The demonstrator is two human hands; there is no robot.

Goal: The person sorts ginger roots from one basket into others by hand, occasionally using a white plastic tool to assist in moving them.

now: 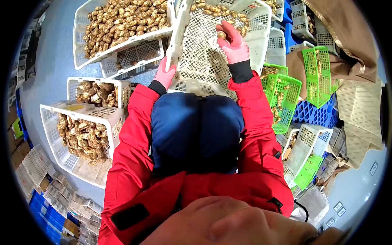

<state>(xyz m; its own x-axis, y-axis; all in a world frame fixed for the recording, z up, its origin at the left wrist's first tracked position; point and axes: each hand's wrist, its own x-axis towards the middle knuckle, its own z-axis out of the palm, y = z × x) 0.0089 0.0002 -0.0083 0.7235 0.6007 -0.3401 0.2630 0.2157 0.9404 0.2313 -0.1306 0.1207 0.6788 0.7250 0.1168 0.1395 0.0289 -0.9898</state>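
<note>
My right hand (pixel 234 48), in a pink glove, is over the right part of a white plastic crate (pixel 204 53). Between its thumb and fingers is a stubby, golden-brown mushroom-like piece (pixel 221 35). More of these mottled brown-and-cream pieces (pixel 218 10) lie along the crate's far end and right side, while its mesh floor shows bare nearer to me. My left hand (pixel 165 75), gloved in pink too, is closed at the crate's near left edge; its fingertips are partly hidden. The crate's near end is right in front of my knees.
At upper left is a heaped white crate (pixel 122 30) above another crate (pixel 132 61). Two crates (pixel 87 108) with larger brown pieces stand at left. Green baskets (pixel 288 98) with small pieces are on the right, beside a blue pallet (pixel 312 113) and brown cloth (pixel 359 49).
</note>
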